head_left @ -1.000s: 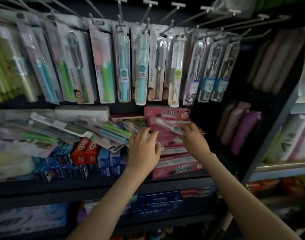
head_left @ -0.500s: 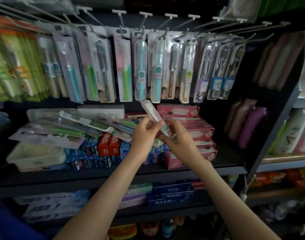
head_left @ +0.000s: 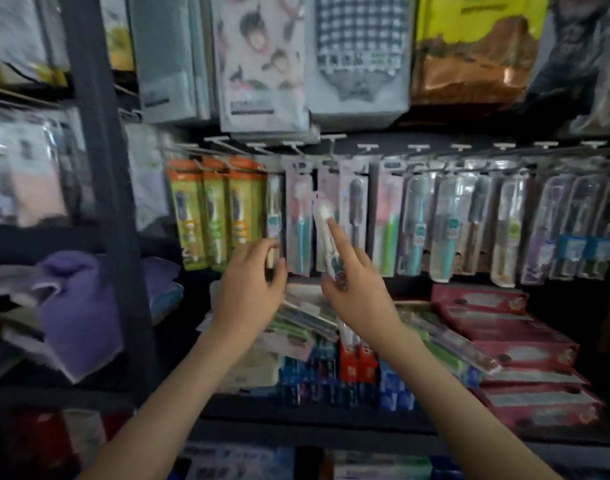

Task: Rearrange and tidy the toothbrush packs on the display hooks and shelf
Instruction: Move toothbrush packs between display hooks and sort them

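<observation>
The right hand [head_left: 357,292] is holding a clear toothbrush pack [head_left: 326,237] upright. The thumb and lower fingers are wrapping its bottom end while the forefinger [head_left: 340,240] is lying straight along its face, steadying it. The pack is standing up above that hand, in front of the hanging row, between a teal-handled pack [head_left: 299,220] and a dark-headed pack [head_left: 355,209]. Just beside it, the left hand [head_left: 249,285] is curling round the lower end of a narrow hanging pack [head_left: 274,216] with thumb and forefinger on either side. Motion blur is hiding whether they are actually pinching it. This is probably the hanging step, with a loose pack going up to the hooks [head_left: 417,147] above both hands. To do it well, the left hand should be drawing the neighbouring packs aside so that a gap is opening. The right hand should be raising the pack until its top is level with a hook tip, then sliding it straight back. The hang hole is too blurred to make out, so it is worth finding it before pushing. The straight forefinger is helping to stop the long pack from swinging. A crooked approach risks knocking neighbours down onto the loose packs [head_left: 296,317] lying on the shelf [head_left: 331,415] below the hands, left of the red boxes [head_left: 504,341].
</observation>
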A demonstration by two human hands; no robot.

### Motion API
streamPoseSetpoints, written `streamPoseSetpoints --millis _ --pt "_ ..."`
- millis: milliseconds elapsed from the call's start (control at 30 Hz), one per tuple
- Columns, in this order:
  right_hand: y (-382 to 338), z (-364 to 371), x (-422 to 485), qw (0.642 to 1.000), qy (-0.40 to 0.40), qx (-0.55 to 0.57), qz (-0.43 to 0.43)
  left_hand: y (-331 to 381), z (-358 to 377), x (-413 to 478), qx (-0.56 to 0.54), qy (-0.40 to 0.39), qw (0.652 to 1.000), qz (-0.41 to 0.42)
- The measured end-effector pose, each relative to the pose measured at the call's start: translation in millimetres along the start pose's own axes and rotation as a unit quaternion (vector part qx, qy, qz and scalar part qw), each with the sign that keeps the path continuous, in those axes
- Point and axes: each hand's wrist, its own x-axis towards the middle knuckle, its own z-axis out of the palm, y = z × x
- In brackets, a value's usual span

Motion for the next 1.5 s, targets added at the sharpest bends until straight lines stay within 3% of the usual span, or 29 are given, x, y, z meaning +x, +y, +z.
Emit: streamPoseSetpoints --millis 100,267,433,733,1067,1233,1500 --pt "-24.4 15.2 32.7 1.000 -0.002 -0.006 0.010 -35.5 -26.6 22.7 0.071 0.050 0.995 0.056" --pt "-53.2 40.6 63.3 0.999 -0.025 -0.022 0.010 -83.7 -51.4 45.0 0.215 0.086 0.970 0.075" --pt "-64.4 56.3 83.9 0.997 -0.026 -0.053 0.044 -118.1 -62.7 60.6 0.282 0.095 0.951 0.082" --pt "-65.6 81.0 91.5 0.993 0.010 -0.091 0.081 -140.5 -60.1 70.4 0.291 0.107 0.946 0.092" --pt "-43.6 113.8 107.7 0.989 0.028 -0.088 0.113 -159.6 -55.1 69.8 0.338 0.131 0.917 0.168" --pt "-21.2 135.8 129.5 0.976 0.016 -0.146 0.162 -161.7 -51.9 69.9 0.325 0.155 0.917 0.170" --pt "-8.6 146.9 126.0 0.974 -0.012 -0.178 0.139 -161.2 -53.0 68.5 0.302 0.171 0.919 0.189"
